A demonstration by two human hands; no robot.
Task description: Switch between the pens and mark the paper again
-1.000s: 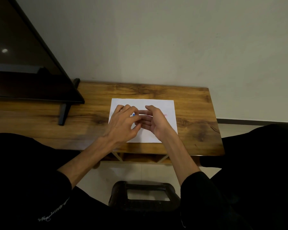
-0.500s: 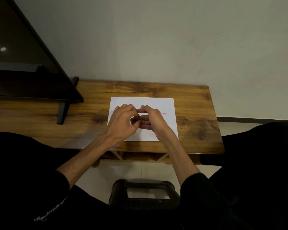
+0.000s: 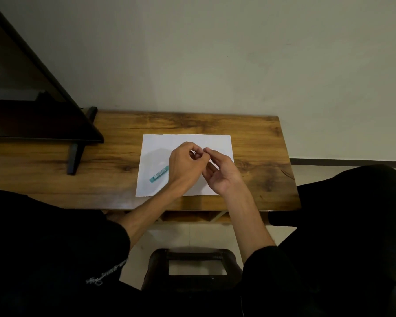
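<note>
Fingers (image 3: 198,154) of the left hand (image 3: 184,165) and right hand (image 3: 222,172) curl together, pinching something too small to identify above the white paper (image 3: 160,147); a teal pen (image 3: 159,174) lies beside the left hand on the tabletop (image 3: 261,143).

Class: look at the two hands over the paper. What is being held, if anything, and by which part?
Cannot be told: fingertips of left hand and right hand meet, hiding anything pinched. Teal tube lies unheld.

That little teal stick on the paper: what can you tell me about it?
The teal stick is a short, slim tube, seemingly plastic, with a pale label along its side. It lies flat and diagonal on the white paper, near the sheet's left edge. Its upper end runs behind the left hand; whether they touch is unclear.
</note>
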